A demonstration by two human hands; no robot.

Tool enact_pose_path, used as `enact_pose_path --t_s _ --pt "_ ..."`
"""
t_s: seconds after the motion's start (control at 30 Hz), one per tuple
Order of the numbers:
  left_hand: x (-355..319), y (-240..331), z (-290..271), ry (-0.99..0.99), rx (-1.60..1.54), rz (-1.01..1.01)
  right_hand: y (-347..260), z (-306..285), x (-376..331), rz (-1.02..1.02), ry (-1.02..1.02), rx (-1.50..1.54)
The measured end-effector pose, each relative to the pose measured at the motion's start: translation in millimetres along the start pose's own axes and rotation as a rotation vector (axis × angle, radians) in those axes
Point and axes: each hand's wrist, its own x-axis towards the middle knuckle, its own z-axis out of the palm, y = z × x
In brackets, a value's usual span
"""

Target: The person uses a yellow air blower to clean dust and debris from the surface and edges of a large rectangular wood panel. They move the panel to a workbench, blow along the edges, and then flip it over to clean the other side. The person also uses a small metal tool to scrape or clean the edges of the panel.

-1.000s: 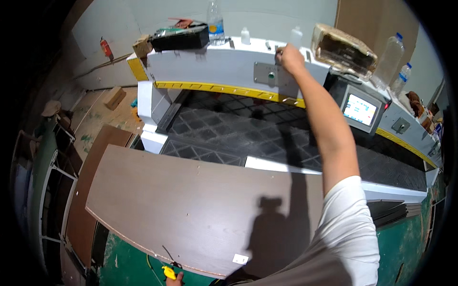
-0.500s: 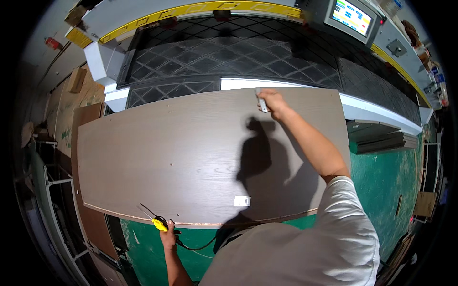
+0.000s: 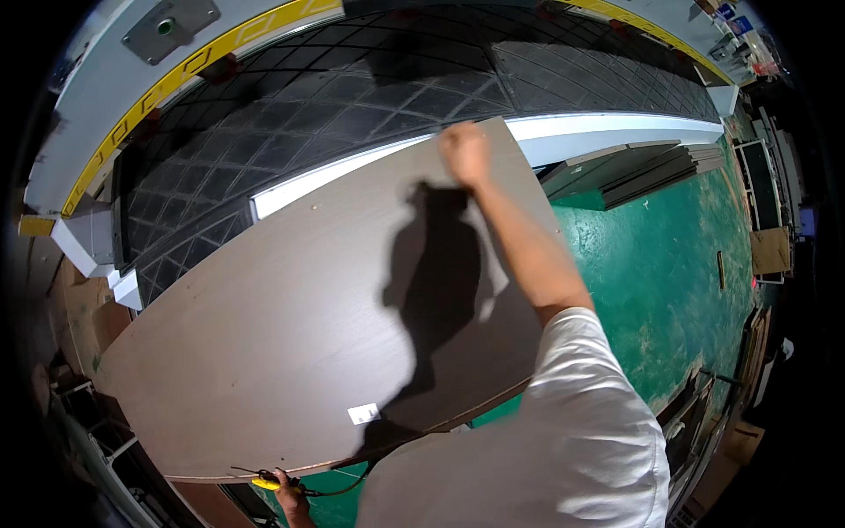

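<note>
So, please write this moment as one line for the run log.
right hand: on far edge of brown board | left hand: holds yellow tool

Black gridded bed (image 3: 352, 97) — brown panel (image 3: 290, 317) (flat)

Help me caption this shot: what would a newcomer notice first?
The big dark brown board fills the middle, with the right hand pressed on its far edge. Behind it lies the black gridded machine bed; at the bottom edge the left hand grips a yellow tool.

right arm outstretched, right hand (image 3: 465, 151) fisted; left hand (image 3: 289, 495) low, gripping.
</note>
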Motion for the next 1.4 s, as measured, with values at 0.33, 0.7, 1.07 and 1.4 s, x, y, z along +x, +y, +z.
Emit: enact_pose_path --t_s 0.33,0.7,1.07,1.4 --pt "-7.0 8.7 -1.9 -0.072 0.015 -0.027 102.4 -107.8 90.4 -0.109 -0.266 -0.126" --pt "-6.2 26.4 1.0 -0.087 0.047 -0.087 94.8 -191.1 -31.3 -0.284 -0.556 -0.207" --pt "0.2 19.1 3.1 -0.170 -0.034 -0.054 63.5 -396.7 -323.8 0.058 -0.684 -0.261" --pt "0.2 8.6 1.8 -0.166 -0.020 -0.035 86.5 -302.6 -200.4 0.405 -0.391 0.241"
